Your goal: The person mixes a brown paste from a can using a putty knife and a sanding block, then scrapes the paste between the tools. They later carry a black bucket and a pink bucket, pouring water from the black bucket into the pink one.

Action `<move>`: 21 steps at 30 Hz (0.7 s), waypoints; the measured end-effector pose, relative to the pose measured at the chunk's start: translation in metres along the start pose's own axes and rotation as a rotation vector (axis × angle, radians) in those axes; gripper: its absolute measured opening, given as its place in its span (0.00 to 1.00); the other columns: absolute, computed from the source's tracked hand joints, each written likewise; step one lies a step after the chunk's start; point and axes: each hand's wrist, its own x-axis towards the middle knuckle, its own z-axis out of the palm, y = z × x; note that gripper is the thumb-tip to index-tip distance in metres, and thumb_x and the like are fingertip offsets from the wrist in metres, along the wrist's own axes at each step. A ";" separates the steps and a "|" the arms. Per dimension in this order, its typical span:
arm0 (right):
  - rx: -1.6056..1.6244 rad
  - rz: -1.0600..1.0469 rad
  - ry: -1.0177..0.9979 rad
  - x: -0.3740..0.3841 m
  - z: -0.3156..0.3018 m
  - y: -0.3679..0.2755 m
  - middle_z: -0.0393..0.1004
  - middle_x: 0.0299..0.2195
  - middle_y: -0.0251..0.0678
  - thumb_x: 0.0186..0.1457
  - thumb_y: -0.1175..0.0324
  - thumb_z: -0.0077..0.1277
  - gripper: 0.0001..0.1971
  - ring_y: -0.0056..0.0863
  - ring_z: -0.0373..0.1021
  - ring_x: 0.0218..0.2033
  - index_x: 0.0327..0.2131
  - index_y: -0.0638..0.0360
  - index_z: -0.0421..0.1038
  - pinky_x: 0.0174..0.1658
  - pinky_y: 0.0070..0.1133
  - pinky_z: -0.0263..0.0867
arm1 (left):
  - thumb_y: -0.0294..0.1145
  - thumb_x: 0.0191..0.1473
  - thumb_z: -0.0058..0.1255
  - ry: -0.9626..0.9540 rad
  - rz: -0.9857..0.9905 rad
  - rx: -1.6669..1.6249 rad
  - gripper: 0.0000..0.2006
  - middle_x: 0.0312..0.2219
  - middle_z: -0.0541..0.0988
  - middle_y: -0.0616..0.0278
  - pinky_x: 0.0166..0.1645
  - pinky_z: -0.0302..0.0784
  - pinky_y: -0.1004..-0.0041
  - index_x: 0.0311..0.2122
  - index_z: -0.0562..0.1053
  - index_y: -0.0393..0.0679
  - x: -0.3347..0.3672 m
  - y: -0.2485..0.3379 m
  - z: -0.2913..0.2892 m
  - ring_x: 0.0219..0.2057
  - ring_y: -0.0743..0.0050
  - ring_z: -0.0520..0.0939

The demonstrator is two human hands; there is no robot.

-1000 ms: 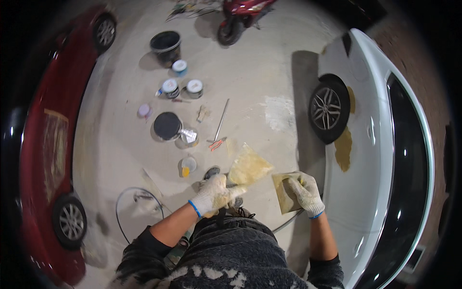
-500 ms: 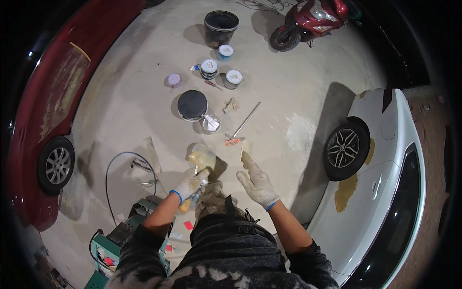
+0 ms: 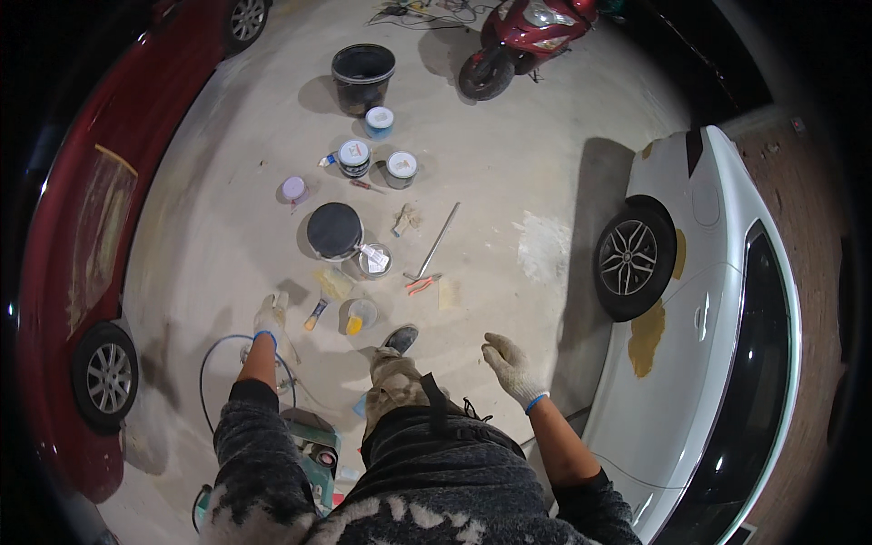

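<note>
My left hand, in a pale work glove, reaches low over the floor at left with its fingers stretched out. Under and beside it are partly hidden metal tools within a loop of dark hose; I cannot tell whether it touches them. To its right lie a yellow-handled tool, its kind unclear, and a yellowish translucent sheet. A small cup with something yellow stands beside them. My right hand, gloved too, hangs above the floor at right, fingers apart and nothing in them.
Orange-handled pliers, a metal bar and a crumpled glove lie ahead. Near them stand a black-lidded can, smaller tins and a black bucket. A white car flanks the right, a red one the left.
My left hand has moved left, away from the yellow-stained items before me. The cup and yellow-handled tool now show plainly on the floor. My right hand has shifted slightly; the view has shifted too.
</note>
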 end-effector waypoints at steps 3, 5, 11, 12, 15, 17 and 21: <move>0.060 0.099 -0.040 -0.009 0.002 0.016 0.73 0.54 0.50 0.66 0.57 0.51 0.29 0.35 0.69 0.58 0.61 0.70 0.62 0.61 0.28 0.63 | 0.54 0.63 0.48 -0.159 -0.107 -0.276 0.26 0.40 0.80 0.56 0.53 0.74 0.67 0.56 0.72 0.45 -0.006 0.021 0.027 0.41 0.64 0.79; 0.105 0.138 -0.048 -0.012 0.007 0.020 0.74 0.52 0.46 0.67 0.54 0.49 0.28 0.31 0.70 0.53 0.61 0.67 0.63 0.53 0.27 0.67 | 0.54 0.64 0.46 -0.424 -0.016 -0.521 0.25 0.41 0.80 0.59 0.52 0.74 0.69 0.55 0.73 0.45 -0.036 0.066 0.059 0.41 0.67 0.79; 0.494 0.144 0.213 -0.004 0.031 -0.004 0.77 0.43 0.38 0.68 0.46 0.43 0.29 0.26 0.73 0.40 0.58 0.61 0.66 0.42 0.25 0.71 | 0.58 0.64 0.43 -1.154 0.090 -1.104 0.26 0.37 0.83 0.60 0.43 0.80 0.64 0.50 0.76 0.45 -0.223 0.290 0.076 0.37 0.67 0.83; 0.557 0.119 0.267 -0.003 0.030 -0.011 0.77 0.40 0.36 0.67 0.46 0.44 0.28 0.26 0.74 0.37 0.56 0.61 0.68 0.41 0.25 0.72 | 0.58 0.65 0.42 -1.205 -0.022 -1.145 0.26 0.39 0.82 0.61 0.46 0.79 0.65 0.51 0.76 0.45 -0.255 0.321 0.064 0.39 0.68 0.83; 0.328 0.169 0.567 -0.002 0.018 -0.025 0.77 0.27 0.37 0.68 0.46 0.42 0.26 0.29 0.74 0.24 0.40 0.63 0.75 0.32 0.28 0.72 | 0.55 0.67 0.42 -1.317 -0.283 -1.303 0.24 0.44 0.80 0.64 0.51 0.77 0.67 0.54 0.73 0.45 -0.301 0.377 0.025 0.44 0.71 0.81; -0.017 0.083 0.719 -0.002 0.006 -0.023 0.77 0.24 0.40 0.68 0.45 0.41 0.28 0.31 0.73 0.22 0.33 0.64 0.75 0.30 0.30 0.71 | 0.49 0.68 0.43 -1.510 -0.310 -1.353 0.20 0.49 0.78 0.65 0.54 0.74 0.70 0.56 0.71 0.47 -0.306 0.390 0.014 0.49 0.73 0.78; -0.255 -0.055 0.742 0.004 -0.010 0.013 0.75 0.22 0.50 0.67 0.46 0.41 0.29 0.36 0.73 0.24 0.27 0.64 0.74 0.32 0.35 0.68 | 0.45 0.69 0.40 -1.790 -1.787 -1.584 0.20 0.52 0.76 0.64 0.57 0.72 0.71 0.58 0.69 0.45 -0.296 0.388 0.030 0.52 0.74 0.76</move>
